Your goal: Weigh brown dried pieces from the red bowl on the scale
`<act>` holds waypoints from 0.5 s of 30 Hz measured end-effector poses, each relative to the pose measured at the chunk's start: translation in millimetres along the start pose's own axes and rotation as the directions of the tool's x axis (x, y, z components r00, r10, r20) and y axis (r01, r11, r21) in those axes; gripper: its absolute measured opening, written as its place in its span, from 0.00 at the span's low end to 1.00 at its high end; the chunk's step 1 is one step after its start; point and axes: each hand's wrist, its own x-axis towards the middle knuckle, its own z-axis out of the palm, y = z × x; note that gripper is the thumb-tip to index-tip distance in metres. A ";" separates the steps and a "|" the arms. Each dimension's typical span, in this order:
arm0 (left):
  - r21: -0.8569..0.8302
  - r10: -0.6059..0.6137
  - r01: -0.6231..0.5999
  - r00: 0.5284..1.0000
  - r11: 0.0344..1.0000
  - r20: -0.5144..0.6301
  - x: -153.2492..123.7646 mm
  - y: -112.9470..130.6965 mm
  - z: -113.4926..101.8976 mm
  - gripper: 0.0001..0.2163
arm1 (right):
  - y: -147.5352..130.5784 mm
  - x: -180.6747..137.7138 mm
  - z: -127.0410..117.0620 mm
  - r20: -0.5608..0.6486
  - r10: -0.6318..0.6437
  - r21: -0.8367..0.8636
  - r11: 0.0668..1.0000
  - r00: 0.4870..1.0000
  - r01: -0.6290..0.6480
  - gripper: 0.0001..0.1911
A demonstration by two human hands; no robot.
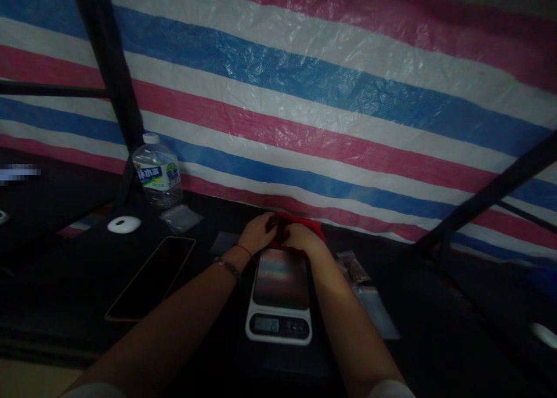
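Note:
Both of my hands meet at a red bag [304, 224] with dark contents, just behind a white kitchen scale [279, 305]. My left hand [256, 234] curls over the bag's left side. On its right side rests my right hand [302, 239]. The scale's steel platform is bare and its display is lit. How firmly the fingers grip the bag is hard to tell in the dim light.
A dark phone [152, 276] lies left of the scale. Farther left are a white puck-shaped object [124, 224], a water bottle [157, 174] and a small clear bag [180, 217]. Clear packets [357, 270] lie right of the scale. A striped tarp [304, 96] hangs behind.

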 end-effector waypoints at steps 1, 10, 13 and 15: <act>-0.002 -0.003 0.003 1.000 1.000 0.001 -0.2 0.0 0.1 0.17 | -0.3 1.7 1.4 -0.004 0.005 -0.010 1.000 1.000 -0.005 0.12; 0.006 -0.009 0.009 1.000 1.000 0.011 -0.4 1.3 -0.7 0.15 | 1.3 -0.1 1.6 0.033 0.033 -0.035 0.999 0.999 -0.032 0.17; 0.006 0.004 -0.004 1.000 1.000 0.018 -0.4 1.3 -0.7 0.15 | 0.4 2.2 3.7 0.010 0.035 -0.068 0.997 0.999 -0.034 0.15; 0.010 0.000 0.000 1.000 1.000 0.014 -0.3 1.0 -0.4 0.15 | 0.2 4.5 4.1 -0.008 0.033 -0.079 0.996 0.999 -0.033 0.14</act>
